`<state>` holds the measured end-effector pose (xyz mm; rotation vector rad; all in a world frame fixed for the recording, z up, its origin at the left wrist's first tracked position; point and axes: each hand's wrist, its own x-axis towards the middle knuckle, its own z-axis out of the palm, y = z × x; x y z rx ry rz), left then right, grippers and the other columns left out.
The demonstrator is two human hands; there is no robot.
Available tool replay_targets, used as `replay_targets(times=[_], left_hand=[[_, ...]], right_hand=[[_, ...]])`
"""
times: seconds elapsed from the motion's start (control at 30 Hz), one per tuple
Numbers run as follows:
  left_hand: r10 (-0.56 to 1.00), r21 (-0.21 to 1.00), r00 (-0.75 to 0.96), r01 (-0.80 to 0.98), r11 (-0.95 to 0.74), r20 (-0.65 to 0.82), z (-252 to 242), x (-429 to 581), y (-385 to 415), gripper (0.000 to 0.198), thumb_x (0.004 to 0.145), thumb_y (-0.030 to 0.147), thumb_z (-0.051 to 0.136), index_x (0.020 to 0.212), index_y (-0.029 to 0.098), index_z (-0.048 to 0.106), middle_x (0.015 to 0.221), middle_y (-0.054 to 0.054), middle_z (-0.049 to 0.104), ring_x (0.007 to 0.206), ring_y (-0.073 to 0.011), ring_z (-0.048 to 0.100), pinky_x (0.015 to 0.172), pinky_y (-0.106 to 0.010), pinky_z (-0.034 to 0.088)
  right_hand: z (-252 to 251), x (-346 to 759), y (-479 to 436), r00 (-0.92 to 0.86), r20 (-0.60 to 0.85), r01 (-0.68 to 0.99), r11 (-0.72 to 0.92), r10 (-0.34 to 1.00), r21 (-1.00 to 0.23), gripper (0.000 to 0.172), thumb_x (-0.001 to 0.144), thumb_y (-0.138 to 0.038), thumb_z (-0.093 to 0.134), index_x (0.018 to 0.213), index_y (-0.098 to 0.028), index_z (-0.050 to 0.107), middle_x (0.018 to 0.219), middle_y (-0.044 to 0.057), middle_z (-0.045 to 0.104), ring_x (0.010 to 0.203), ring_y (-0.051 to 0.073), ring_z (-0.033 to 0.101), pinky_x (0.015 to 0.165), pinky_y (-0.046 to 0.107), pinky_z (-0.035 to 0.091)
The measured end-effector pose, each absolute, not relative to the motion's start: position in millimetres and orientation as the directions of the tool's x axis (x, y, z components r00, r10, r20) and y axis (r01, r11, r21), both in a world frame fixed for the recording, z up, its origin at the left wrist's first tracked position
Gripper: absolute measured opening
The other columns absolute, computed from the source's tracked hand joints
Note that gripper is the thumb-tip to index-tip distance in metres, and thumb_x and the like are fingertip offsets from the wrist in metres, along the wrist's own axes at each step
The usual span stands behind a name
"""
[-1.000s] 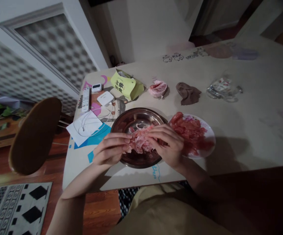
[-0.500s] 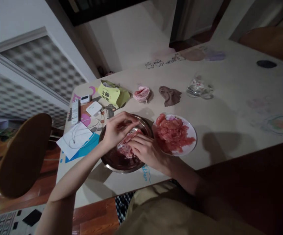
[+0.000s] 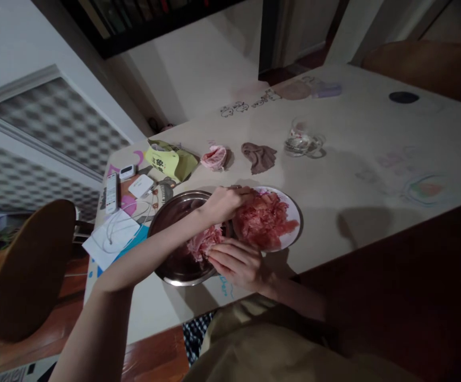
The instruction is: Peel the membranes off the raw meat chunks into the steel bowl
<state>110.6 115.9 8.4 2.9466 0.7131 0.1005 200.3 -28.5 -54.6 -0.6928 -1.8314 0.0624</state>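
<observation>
A metal bowl point(image 3: 170, 278) stands at the table's near side. Over it, my right hand point(image 3: 240, 265) is closed on a clump of pale pink raw meat point(image 3: 202, 244). My left hand point(image 3: 228, 204) reaches across the bowl to the left rim of a white plate point(image 3: 296, 218). Its fingers are pinched together at the edge of the meat pile; what they hold, if anything, is hidden. Redder shredded raw meat point(image 3: 268, 220) is heaped on the plate, which sits right beside the bowl.
Behind the bowl are a yellow-green bag point(image 3: 170, 162), a crumpled pink wrapper point(image 3: 214, 158), a brown cloth point(image 3: 258, 157) and a glass cup point(image 3: 302, 143). A remote point(image 3: 111, 192), a white device point(image 3: 141, 185) with a cable and a paper sheet point(image 3: 109, 241) lie left.
My left hand has moved right, from above the bowl to the plate's left edge. My right hand stays by the clump of meat. The view has shifted slightly.
</observation>
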Motion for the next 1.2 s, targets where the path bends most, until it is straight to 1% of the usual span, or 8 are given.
replay_targets(times=[0.13,0.27,0.43,0.53,0.7,0.8,1.0,1.2], left_hand=[[0.480,0.215,0.874,0.483,-0.849,-0.069,14,108,113,0.015,0.090,0.011,0.062,0.099,0.018,0.072,0.099,-0.006,0.076,0.088,-0.0198,0.073,0.069,-0.025,0.047],[0.448,0.348,0.894,0.418,-0.839,0.006,34,88,112,0.020,0.094,0.022,0.066,0.113,0.018,0.071,0.112,-0.008,0.076,0.096,-0.0196,0.073,0.081,-0.026,0.052],[0.530,0.263,0.839,0.487,-0.833,0.125,49,48,90,0.022,0.101,0.025,0.055,0.114,0.021,0.073,0.118,-0.009,0.075,0.110,-0.0210,0.071,0.093,-0.030,0.055],[0.637,0.208,0.760,0.608,-0.766,0.124,43,19,72,0.028,0.101,0.023,0.053,0.122,0.022,0.072,0.123,-0.010,0.074,0.114,-0.0221,0.071,0.095,-0.033,0.056],[0.817,0.125,0.562,0.826,-0.549,-0.128,32,-22,55,0.033,0.102,0.029,0.053,0.131,0.026,0.068,0.134,-0.009,0.070,0.119,-0.0265,0.071,0.098,-0.037,0.056],[0.831,0.167,0.520,0.853,-0.493,-0.200,30,-35,54,0.038,0.101,0.032,0.054,0.138,0.026,0.062,0.138,-0.009,0.068,0.125,-0.0268,0.068,0.103,-0.038,0.053],[0.848,0.167,0.503,0.862,-0.478,-0.168,26,-47,52,0.045,0.097,0.028,0.061,0.141,0.024,0.056,0.142,-0.011,0.065,0.124,-0.0276,0.067,0.101,-0.039,0.054],[0.781,0.172,0.594,0.804,-0.570,-0.191,19,-51,45,0.038,0.098,0.031,0.061,0.134,0.019,0.059,0.137,-0.013,0.066,0.123,-0.0272,0.068,0.096,-0.034,0.056]], right_hand=[[-53,205,-27,-0.161,0.868,0.426,0.826,0.470,-0.368,0.023,0.088,-0.010,0.069,0.110,-0.014,0.071,0.099,0.005,0.080,0.091,0.015,0.076,0.096,0.032,0.064],[-47,209,-25,-0.164,0.854,0.437,0.812,0.494,-0.386,0.021,0.090,-0.009,0.067,0.110,-0.015,0.070,0.097,0.005,0.079,0.090,0.016,0.075,0.092,0.032,0.064],[-41,212,-14,-0.206,0.775,0.460,0.758,0.598,-0.463,0.016,0.093,-0.007,0.062,0.103,-0.016,0.071,0.098,0.009,0.077,0.092,0.019,0.073,0.089,0.034,0.062],[-42,210,-2,-0.273,0.687,0.457,0.719,0.673,-0.523,0.016,0.095,-0.009,0.059,0.101,-0.018,0.071,0.100,0.008,0.076,0.096,0.020,0.071,0.091,0.037,0.061],[-35,200,19,-0.420,0.584,0.449,0.719,0.694,-0.530,0.019,0.098,-0.009,0.055,0.101,-0.020,0.071,0.102,0.006,0.074,0.102,0.019,0.069,0.093,0.035,0.058],[-27,188,32,-0.515,0.479,0.492,0.703,0.711,-0.514,0.017,0.097,-0.010,0.057,0.102,-0.018,0.071,0.103,0.007,0.072,0.103,0.021,0.067,0.093,0.037,0.057],[-27,159,53,-0.672,0.304,0.565,0.732,0.676,-0.380,0.018,0.094,-0.010,0.063,0.109,-0.015,0.072,0.110,0.010,0.073,0.111,0.023,0.063,0.096,0.037,0.054],[-34,153,60,-0.669,0.249,0.617,0.710,0.700,-0.339,0.013,0.091,-0.008,0.065,0.093,-0.015,0.075,0.095,0.009,0.076,0.096,0.021,0.068,0.092,0.034,0.054]])
